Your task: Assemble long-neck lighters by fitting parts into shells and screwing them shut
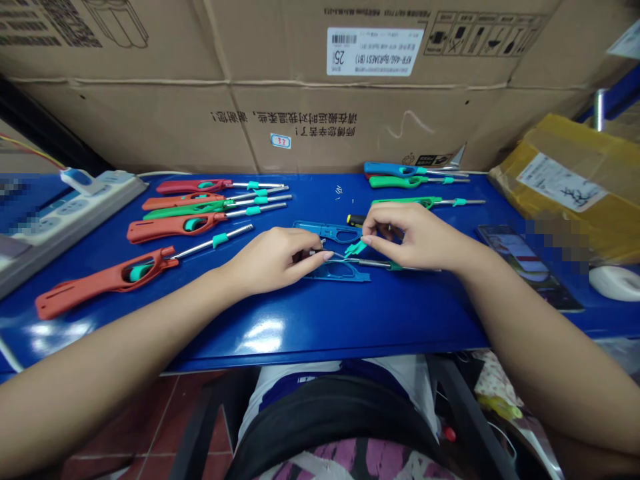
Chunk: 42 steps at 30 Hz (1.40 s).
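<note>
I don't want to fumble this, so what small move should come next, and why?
Perhaps ease the turquoise piece toward the nearer blue shell half: your right hand pinches it close by, and the farther blue half lies apart, so the shell isn't closed.

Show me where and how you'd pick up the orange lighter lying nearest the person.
Probably the broad rear of its handle, from above on the near side: it's wider than the slim metal tube, away from the teal trigger, and neighbouring lighters lie beyond.

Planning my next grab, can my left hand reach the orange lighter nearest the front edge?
Probably yes: nothing covers that orange lighter, though your left hand appears occupied, pinching a small dark part.
</note>
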Available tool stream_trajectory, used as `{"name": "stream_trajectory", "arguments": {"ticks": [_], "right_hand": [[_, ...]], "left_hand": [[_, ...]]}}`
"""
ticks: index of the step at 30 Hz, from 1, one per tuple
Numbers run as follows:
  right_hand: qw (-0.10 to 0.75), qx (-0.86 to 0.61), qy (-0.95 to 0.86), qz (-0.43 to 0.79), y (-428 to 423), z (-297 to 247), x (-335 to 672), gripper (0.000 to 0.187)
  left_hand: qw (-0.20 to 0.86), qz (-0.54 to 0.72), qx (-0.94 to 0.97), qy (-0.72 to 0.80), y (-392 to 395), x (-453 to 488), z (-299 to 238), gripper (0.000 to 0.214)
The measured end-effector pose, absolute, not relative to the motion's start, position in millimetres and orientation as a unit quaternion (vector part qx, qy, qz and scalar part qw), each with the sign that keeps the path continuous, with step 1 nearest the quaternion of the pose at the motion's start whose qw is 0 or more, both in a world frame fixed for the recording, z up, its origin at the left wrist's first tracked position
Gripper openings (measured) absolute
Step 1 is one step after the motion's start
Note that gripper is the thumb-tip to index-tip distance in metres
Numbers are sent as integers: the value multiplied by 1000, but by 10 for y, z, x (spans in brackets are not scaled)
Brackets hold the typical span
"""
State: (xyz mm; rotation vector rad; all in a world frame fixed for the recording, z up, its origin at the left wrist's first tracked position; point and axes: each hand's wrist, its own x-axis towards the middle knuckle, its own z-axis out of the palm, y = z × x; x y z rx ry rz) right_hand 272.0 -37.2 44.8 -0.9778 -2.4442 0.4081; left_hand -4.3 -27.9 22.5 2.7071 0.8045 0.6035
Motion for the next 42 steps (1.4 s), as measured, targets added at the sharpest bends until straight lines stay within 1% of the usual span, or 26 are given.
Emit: {"name": "stream_trajectory", "arguments": {"ticks": [6,8,11,14,16,19,22,28,35,42], "right_hand": [[139,-407,-896,110,-353,479,2833,10],[134,-415,-893,113,-365,507,2848,14],[128,-387,-900,153,-389,537,2835,20],[102,-364,-908,182,-407,525,2795,16],[87,-359,-911,185,-410,500,2768,11],[71,-356,-913,185,-406,472,2748,8],[75,-353,-914,185,-405,478,2752,9],[125,-336,-911,207,-423,526,2771,13],[80,-300,-915,258,-433,512,2728,11],[81,-318,-910,253,-418,497,2732,15]], "left_hand": [[112,191,938,265,-277,-48,227,38],[106,186,940,266,-277,-49,225,38],[99,183,940,269,-278,-47,224,38],[97,184,940,270,-276,-45,222,38],[93,183,941,270,-273,-46,220,38],[83,178,940,278,-268,-53,215,38],[82,175,939,284,-265,-59,213,38],[85,188,937,282,-271,-53,235,42],[57,182,942,276,-288,-56,267,41],[66,178,940,284,-287,-67,268,38]]}}
